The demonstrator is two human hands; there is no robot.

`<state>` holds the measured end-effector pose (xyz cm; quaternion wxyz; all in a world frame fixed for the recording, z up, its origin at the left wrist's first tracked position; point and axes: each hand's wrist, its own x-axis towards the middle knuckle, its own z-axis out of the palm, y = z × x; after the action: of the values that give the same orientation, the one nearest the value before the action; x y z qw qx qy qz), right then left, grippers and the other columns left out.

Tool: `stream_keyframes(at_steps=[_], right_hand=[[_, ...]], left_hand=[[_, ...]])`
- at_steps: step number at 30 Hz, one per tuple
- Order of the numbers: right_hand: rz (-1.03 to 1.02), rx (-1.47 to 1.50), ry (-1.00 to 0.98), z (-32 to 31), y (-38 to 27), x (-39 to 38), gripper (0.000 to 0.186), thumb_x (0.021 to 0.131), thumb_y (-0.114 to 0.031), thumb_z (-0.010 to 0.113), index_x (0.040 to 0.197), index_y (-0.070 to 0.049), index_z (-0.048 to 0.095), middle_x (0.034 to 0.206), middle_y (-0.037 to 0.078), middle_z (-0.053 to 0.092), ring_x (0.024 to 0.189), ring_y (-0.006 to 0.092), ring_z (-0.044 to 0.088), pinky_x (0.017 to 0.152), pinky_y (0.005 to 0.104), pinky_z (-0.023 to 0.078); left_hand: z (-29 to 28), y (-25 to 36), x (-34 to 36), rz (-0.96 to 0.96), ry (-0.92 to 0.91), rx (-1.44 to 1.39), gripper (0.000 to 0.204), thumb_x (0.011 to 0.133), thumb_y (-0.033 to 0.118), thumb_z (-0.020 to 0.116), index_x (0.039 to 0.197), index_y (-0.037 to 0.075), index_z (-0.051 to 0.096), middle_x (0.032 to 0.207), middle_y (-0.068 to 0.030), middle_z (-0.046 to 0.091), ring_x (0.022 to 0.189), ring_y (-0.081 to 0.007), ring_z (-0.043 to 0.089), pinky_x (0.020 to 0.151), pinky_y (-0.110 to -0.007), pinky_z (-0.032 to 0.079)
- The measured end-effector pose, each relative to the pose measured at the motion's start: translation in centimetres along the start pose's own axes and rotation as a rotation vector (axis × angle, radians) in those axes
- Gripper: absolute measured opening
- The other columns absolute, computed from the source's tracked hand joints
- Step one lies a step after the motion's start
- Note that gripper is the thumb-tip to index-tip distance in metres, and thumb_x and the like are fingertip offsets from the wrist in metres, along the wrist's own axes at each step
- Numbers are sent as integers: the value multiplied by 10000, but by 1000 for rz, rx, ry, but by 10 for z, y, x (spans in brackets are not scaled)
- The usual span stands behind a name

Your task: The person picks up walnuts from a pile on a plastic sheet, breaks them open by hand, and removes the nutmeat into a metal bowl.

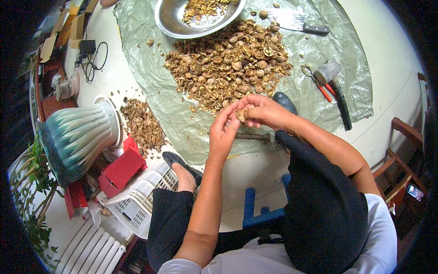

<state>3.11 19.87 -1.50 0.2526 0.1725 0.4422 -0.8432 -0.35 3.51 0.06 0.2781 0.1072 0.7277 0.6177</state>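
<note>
In front of me my two hands meet over a cracked walnut (242, 114). The fingers of my right hand (264, 112) are closed on it, and my left hand (224, 131) pinches at its other side; the fingers partly hide the nut. Just beyond my hands lies a wide heap of broken walnut shells (223, 68), with some nuts among them that look whole. At the far side stands a metal bowl (171, 20) containing walnut kernels (200, 10).
A green plastic sheet (150, 68) lies under the heap. On its right are a cleaver (315, 29), red-handled pliers (323, 89) and a hammer (340, 100). A metal rod (253, 136) lies near my hands. Leftward are a shell pile (141, 125), a planter (84, 134) and a white basket (137, 208).
</note>
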Motion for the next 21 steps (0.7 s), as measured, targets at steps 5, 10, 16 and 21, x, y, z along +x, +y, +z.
stream_keyframes(at_steps=[5,10,16,21], right_hand=[[-128,-228,-1,-4,5,4,195,743,-107,562,921,-30,543,723,40,545,592,76,489,490,221,401],[-383,-548,250,5,7,2,219,732,-121,593,919,-17,548,754,37,564,648,83,506,566,219,429],[-207,-265,255,4,2,-1,228,718,-157,654,848,11,572,744,31,584,662,84,526,591,235,448],[-255,-428,285,4,2,-1,171,730,-153,649,775,6,606,686,41,593,648,86,538,571,240,449]], left_hand=[[-1,2,4,-125,-71,-177,303,804,91,558,1096,27,513,859,-9,534,729,-66,502,638,-185,407],[2,-3,7,-257,27,-202,264,816,100,540,1073,43,513,869,-20,547,726,-81,514,639,-197,427],[11,-2,3,-473,170,-653,261,831,111,529,1081,57,475,873,-45,566,749,-125,547,638,-222,456],[11,-6,0,-481,166,-651,225,830,115,533,1039,60,470,861,-39,569,763,-119,550,633,-220,454]])
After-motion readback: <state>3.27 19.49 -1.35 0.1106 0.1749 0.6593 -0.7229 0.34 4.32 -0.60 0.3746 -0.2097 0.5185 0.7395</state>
